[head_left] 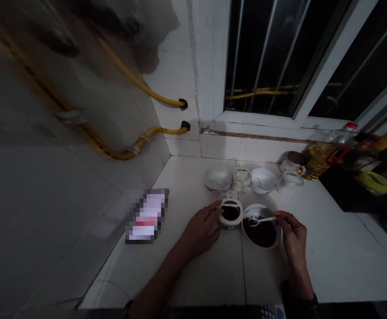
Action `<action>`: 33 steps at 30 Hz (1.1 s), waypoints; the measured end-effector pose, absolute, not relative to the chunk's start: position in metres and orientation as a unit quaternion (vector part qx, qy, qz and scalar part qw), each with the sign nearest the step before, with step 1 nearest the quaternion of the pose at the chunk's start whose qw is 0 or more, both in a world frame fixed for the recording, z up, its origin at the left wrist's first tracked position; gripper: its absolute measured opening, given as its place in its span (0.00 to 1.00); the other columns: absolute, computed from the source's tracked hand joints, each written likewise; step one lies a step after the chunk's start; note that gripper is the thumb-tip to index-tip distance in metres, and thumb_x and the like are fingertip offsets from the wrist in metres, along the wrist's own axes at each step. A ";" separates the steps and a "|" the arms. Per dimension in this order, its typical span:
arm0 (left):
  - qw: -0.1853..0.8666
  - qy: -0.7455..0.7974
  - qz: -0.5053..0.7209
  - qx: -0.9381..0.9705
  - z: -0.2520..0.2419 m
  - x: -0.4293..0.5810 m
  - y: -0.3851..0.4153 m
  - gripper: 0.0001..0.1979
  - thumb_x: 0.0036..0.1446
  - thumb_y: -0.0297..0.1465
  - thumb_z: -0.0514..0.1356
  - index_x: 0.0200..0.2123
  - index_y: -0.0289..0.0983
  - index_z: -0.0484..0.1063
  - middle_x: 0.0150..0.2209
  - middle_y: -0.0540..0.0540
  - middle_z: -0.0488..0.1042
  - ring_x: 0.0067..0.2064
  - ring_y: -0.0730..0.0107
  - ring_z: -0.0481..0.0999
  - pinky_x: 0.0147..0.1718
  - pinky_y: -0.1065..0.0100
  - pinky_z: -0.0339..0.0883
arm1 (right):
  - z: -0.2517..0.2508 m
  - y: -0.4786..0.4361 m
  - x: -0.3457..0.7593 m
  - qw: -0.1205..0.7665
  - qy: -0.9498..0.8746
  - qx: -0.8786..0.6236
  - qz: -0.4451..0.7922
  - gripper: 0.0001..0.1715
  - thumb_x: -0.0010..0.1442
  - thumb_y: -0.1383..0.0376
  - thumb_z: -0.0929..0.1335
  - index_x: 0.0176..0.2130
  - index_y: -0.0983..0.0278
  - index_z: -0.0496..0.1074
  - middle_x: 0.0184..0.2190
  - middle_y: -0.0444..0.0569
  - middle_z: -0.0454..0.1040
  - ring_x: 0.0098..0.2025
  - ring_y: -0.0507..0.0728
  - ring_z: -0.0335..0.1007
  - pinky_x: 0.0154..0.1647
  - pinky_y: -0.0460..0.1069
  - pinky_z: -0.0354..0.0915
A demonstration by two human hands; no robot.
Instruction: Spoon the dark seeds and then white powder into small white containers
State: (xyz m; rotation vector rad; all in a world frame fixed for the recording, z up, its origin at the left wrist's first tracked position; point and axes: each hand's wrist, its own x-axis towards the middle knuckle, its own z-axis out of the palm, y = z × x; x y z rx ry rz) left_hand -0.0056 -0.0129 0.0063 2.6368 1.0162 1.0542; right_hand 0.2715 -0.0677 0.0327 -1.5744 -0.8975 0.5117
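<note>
My left hand (204,227) is closed around the left side of a small white-rimmed jar (240,217) with dark contents, standing on the tiled counter. Between the thumb and fingers of my right hand (292,231) is the handle of a small white spoon (266,219). The spoon's head lies over a white bowl (275,243) that holds a dark, crumbly substance. Some dark bits sit on and around the spoon's head. Jar and bowl stand side by side, close together.
Behind the jar stand two white bowls (263,180) and small clear containers (243,175). Farther right are a mug (291,163), a lidded jar (290,181), an oil bottle (317,160) and a black box (338,188). A phone (148,215) lies left. Yellow pipes (127,155) run along the wall.
</note>
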 end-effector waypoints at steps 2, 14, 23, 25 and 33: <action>0.066 0.334 0.350 0.872 0.005 -0.006 -0.013 0.25 0.56 0.22 0.58 0.57 0.38 0.63 0.61 0.34 0.69 0.60 0.54 0.73 0.54 0.54 0.73 | 0.033 -0.068 0.272 0.587 -0.380 -0.678 0.227 0.14 0.46 0.54 0.71 0.27 0.62 0.78 0.21 0.44 0.73 0.29 0.58 0.68 0.37 0.52 0.63; 0.056 0.334 0.353 0.872 0.004 -0.006 -0.012 0.24 0.56 0.22 0.58 0.56 0.38 0.63 0.61 0.33 0.68 0.59 0.54 0.74 0.53 0.54 0.74 | 0.047 -0.062 0.242 0.614 -0.517 -0.592 0.066 0.09 0.62 0.61 0.68 0.34 0.61 0.78 0.31 0.48 0.77 0.36 0.58 0.72 0.39 0.52 0.66; 0.060 0.332 0.355 0.872 0.000 -0.005 -0.011 0.24 0.56 0.22 0.57 0.57 0.37 0.63 0.62 0.33 0.68 0.60 0.54 0.73 0.54 0.54 0.73 | 0.050 -0.064 0.238 0.458 -0.752 -0.447 -0.160 0.20 0.62 0.75 0.62 0.47 0.58 0.75 0.35 0.48 0.79 0.43 0.60 0.74 0.44 0.55 0.66; 0.060 0.333 0.356 0.871 -0.001 -0.005 -0.011 0.24 0.56 0.22 0.57 0.56 0.37 0.63 0.61 0.33 0.68 0.60 0.54 0.72 0.54 0.54 0.73 | 0.052 -0.067 0.246 0.488 -0.703 -0.494 -0.153 0.15 0.63 0.73 0.63 0.44 0.59 0.74 0.34 0.49 0.78 0.43 0.61 0.73 0.43 0.56 0.65; 0.057 0.335 0.352 0.872 0.002 -0.005 -0.012 0.24 0.55 0.22 0.58 0.56 0.37 0.63 0.61 0.33 0.68 0.60 0.53 0.73 0.53 0.53 0.73 | 0.032 -0.064 0.282 0.396 -0.679 -0.607 -0.117 0.11 0.64 0.67 0.63 0.37 0.61 0.75 0.32 0.52 0.78 0.40 0.62 0.71 0.43 0.57 0.63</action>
